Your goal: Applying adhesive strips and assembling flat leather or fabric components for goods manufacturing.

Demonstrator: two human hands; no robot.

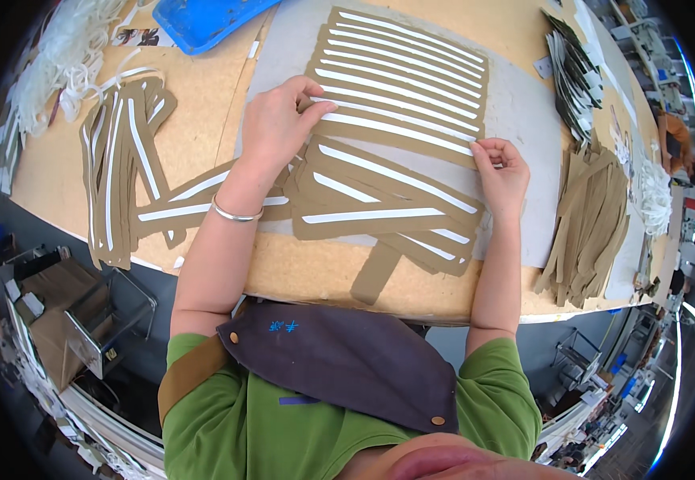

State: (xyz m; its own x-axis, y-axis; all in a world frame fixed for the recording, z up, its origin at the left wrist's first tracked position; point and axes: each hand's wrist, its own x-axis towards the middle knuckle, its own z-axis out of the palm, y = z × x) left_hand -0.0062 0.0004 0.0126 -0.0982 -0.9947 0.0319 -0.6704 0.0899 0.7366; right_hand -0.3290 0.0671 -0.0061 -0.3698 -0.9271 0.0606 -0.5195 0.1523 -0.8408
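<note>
Brown fabric strips point(403, 50), each with a white tape down its middle, lie side by side in a slanting row on a grey mat point(523, 104). My left hand point(283, 116) pinches the left end of the lowest brown strip with white tape point(399, 134) between thumb and fingers. At its right end, my right hand point(501, 166) pinches the same strip, fingertips at the edge of the row. Just below, several more taped strips point(371, 216) lie crossed in a loose heap between my forearms.
A pile of taped strips point(115, 176) lies at left, beside tangled white tape point(63, 64). At the back sits a blue tray point(203, 22). Plain brown strips point(591, 216) and a dark bundle of strips point(573, 76) lie at right. The table's front edge point(339, 300) is close to my body.
</note>
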